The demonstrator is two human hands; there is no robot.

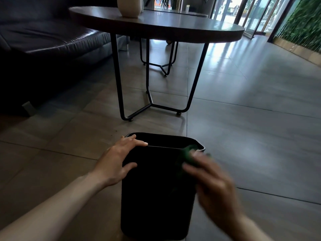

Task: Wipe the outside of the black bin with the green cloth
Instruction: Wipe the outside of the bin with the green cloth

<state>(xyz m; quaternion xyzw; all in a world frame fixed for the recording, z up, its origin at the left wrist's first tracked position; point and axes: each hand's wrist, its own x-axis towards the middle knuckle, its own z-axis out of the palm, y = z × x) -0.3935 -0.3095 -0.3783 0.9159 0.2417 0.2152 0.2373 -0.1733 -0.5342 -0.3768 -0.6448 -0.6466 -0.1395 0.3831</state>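
The right hand (pixel 212 180), lower right of centre, is smeared by motion blur, so its finger outlines are hard to trace; it grips the green cloth (pixel 188 156), of which only a bunched dark-green lump shows past the fingertips, against the bin's upper right corner. The bin (pixel 156 188) stands on the floor (pixel 251 127) at bottom centre, so dark that its near wall shows no detail, and its inside is hidden in shadow. No label or writing can be read on it. The left hand (pixel 118 162), left of centre, lies spread and flat on the bin's left top corner, fingers over the rim, thumb on the near wall, holding nothing. Both forearms run out of the bottom of the frame.

In the upper half a round table (pixel 156 26) on black wire legs is cut by the top edge, as is the pale vase (pixel 129 6) on it. A dark sofa (pixel 43 40) at upper left sinks into shadow. At upper right, glass doors are blown out by daylight beside a green hedge (pixel 305 23).
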